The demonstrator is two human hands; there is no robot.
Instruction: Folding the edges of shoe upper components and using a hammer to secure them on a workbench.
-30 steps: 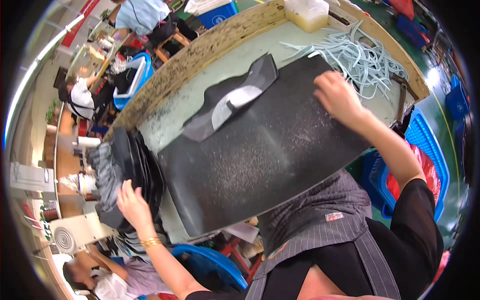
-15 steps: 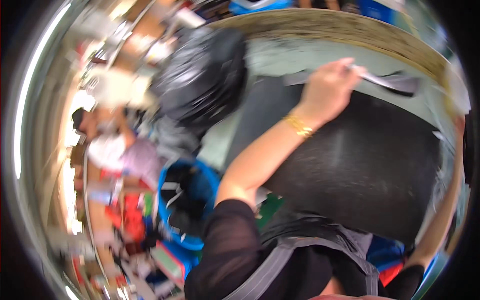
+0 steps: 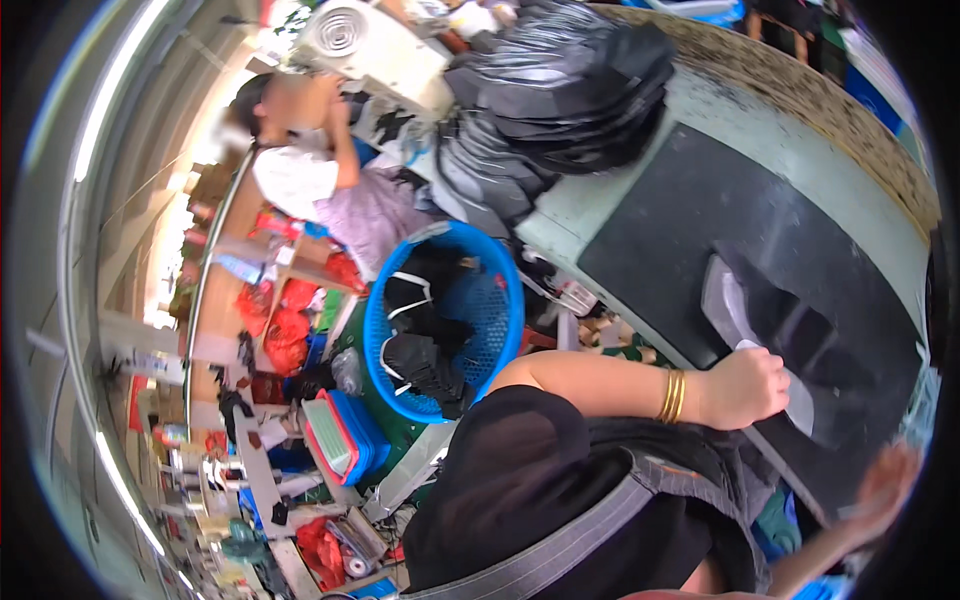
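Observation:
My left hand (image 3: 742,388), with gold bangles at its wrist, is closed at the near edge of a black sheet-covered tabletop. Its fingers grip a thin, limp black piece with a pale curved strip (image 3: 728,300), which I cannot name more closely. The piece lies on the black sheet (image 3: 700,205), spreading beyond the fist. To the right, my right hand (image 3: 885,485) is beside the sheet's right edge. It is somewhat blurred, its fingers look stretched out, and nothing shows in them.
A pile of black, shiny sheets or bags (image 3: 570,90) stands at the table's far left. On the floor left of the table is a blue basket (image 3: 515,300) holding black pieces with white edges. Blue bins (image 3: 365,440) stand nearby. A person (image 3: 300,180) sits beyond, left.
My left hand has come back from the far side of the table to its near edge with the piece. My right hand has come nearer. The view has swung left.

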